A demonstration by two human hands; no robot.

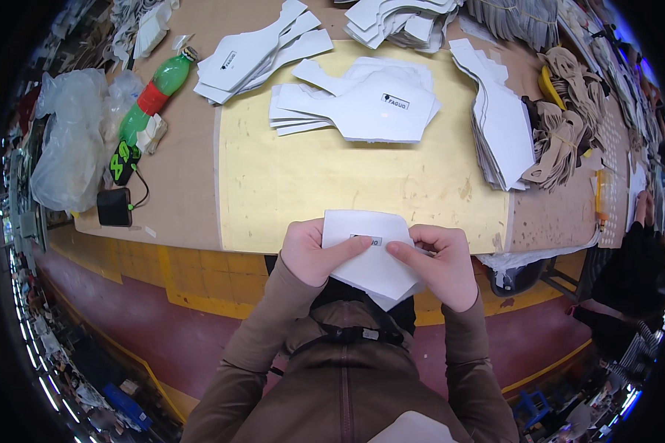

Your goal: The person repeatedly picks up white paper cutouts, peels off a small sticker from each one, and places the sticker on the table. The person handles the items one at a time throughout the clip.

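Note:
A white cut shoe-upper piece (pixel 369 261) with a small dark printed label is held at the table's near edge, close to my body. My left hand (pixel 312 249) grips its left side, the thumb lying over the label. On the other side my right hand (pixel 445 262) pinches it, thumb on top and fingers behind. Straight ahead on the yellow sheet (pixel 303 188) lies a fanned stack of similar white pieces (pixel 380 111). Another such stack (pixel 240 63) rests to its left, and a taller pile of white pieces (pixel 495 122) stands to the right.
Left on the brown tabletop (pixel 177 196) are a green bottle (pixel 155 94) with a red band, clear plastic bags (pixel 70 140) and a black device (pixel 114 207) with a cable. Bundled beige pieces (pixel 558 144) lie far right. Another person (pixel 632 266) is at the right edge.

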